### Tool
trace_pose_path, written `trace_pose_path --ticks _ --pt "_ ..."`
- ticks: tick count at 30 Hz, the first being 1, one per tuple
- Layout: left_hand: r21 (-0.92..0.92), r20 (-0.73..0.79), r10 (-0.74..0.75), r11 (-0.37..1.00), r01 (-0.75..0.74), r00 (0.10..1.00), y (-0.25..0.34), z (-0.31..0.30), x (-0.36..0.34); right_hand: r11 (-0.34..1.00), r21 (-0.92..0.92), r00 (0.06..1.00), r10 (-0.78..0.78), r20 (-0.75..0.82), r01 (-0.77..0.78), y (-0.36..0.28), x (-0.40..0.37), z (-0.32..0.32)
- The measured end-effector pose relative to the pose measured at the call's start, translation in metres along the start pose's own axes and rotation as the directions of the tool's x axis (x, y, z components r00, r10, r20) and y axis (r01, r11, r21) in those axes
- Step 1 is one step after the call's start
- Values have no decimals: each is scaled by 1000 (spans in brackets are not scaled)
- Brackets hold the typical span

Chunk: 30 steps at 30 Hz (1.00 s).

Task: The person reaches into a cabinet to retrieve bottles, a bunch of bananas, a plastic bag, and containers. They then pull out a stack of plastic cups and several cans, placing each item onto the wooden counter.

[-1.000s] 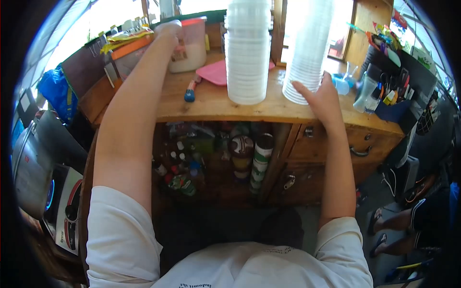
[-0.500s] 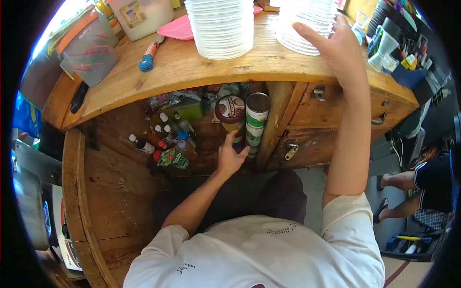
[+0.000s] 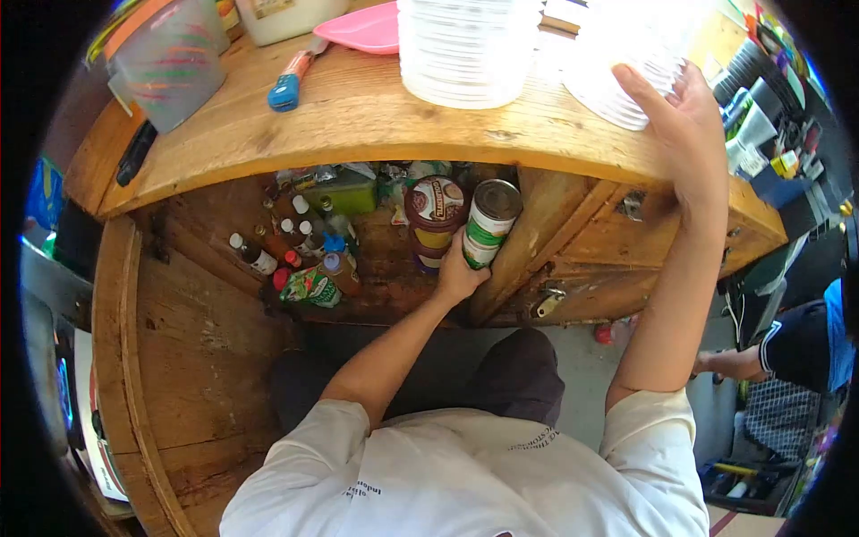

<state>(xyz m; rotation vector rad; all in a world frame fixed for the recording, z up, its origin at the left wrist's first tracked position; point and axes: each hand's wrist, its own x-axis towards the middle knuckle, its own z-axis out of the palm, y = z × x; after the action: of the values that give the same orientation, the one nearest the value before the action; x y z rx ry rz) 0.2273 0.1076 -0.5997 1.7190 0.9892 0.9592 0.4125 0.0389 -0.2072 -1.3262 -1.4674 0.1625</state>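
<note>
Low in the open cabinet, my left hand [image 3: 460, 274] is wrapped round a tin can [image 3: 489, 225] with a white and green label. The can leans to the right, its metal end facing up. Just left of it stands a tub with a brown lid [image 3: 437, 199], close to my fingers. Up on the wooden counter, my right hand [image 3: 684, 116] grips the side of a stack of clear plastic containers [image 3: 617, 76], thumb in front and fingers round the far side. A second stack of clear containers [image 3: 461, 58] stands to its left.
Several small bottles [image 3: 304, 234] and a green packet [image 3: 310, 288] crowd the cabinet's left. On the counter lie a blue-and-orange cutter [image 3: 288, 87], a pink tray [image 3: 367, 31] and a plastic bucket [image 3: 170, 76]. A padlock [image 3: 548, 306] hangs at right; another person's leg [image 3: 734, 362] shows beyond.
My left hand has closed round the upper can of the stacked pair, which has tilted. My right hand stays at the container stack. The view has shifted slightly.
</note>
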Motion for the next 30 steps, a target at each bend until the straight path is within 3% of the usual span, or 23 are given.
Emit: trace_pose_path --ticks 2,7,13,17,21,22,24,25,27,30 --pt "-53 14 -4 999 5 1000 -6 -1 6 999 33 996 2 -87 1 0 1 3" --pt "-87 69 -15 996 21 998 -2 -6 13 1000 27 996 3 -91 -1 2 1 2" --pt "-140 -23 57 988 -60 998 4 -8 5 995 16 990 -97 -99 99 -5 -2 6" --pt "-160 -31 120 979 -124 992 23 -23 5 995 -65 995 -82 -57 78 9 3 0" --pt "-234 0 97 968 -94 995 13 -39 -3 994 -38 992 -108 -66 106 14 3 1" --pt "-227 4 101 969 -98 995 18 -47 -10 994 -33 991 -108 -75 106 17 3 1" --pt "-70 0 84 994 -84 996 33 -67 -29 974 -210 978 -124 -167 88 22 3 2" --pt "-90 14 75 993 -73 997 26 -75 -38 976 -197 977 -125 -173 90 19 2 1" --pt "-76 36 68 995 -65 997 41 -98 -61 990 -113 995 -87 -42 82 6 0 -1" --pt "6 53 55 998 -56 997 95 -143 -91 985 -155 991 -95 -93 80 6 0 1"
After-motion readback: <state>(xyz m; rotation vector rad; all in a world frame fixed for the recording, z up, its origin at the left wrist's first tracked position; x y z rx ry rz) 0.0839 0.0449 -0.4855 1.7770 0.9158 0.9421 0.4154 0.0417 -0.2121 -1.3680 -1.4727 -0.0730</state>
